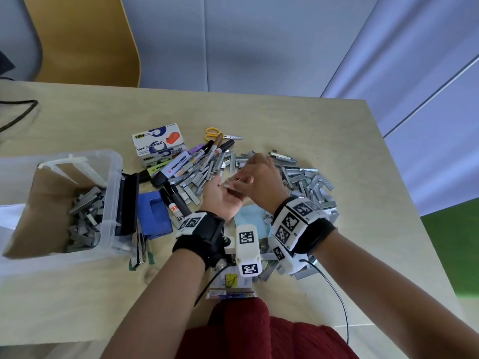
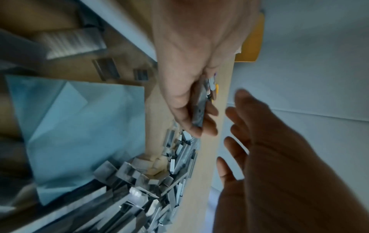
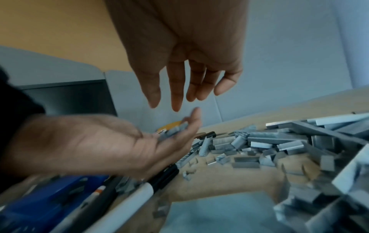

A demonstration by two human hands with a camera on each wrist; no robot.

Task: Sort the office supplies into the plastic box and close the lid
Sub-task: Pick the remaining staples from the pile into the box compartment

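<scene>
Left hand [image 1: 220,198], palm up at frame centre, cradles a few grey staple strips [image 3: 173,131] on loosely curled fingers. Right hand [image 1: 259,177] hovers just above, fingers straight, holding nothing. Clear plastic box [image 1: 111,203] sits left, partly filled with strips; a big staple pile [image 1: 305,182] covers the counter [image 1: 337,125].

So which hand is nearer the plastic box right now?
Left. The left hand is over the markers just right of the plastic box; the right hand is farther right, over the staple pile.
</scene>
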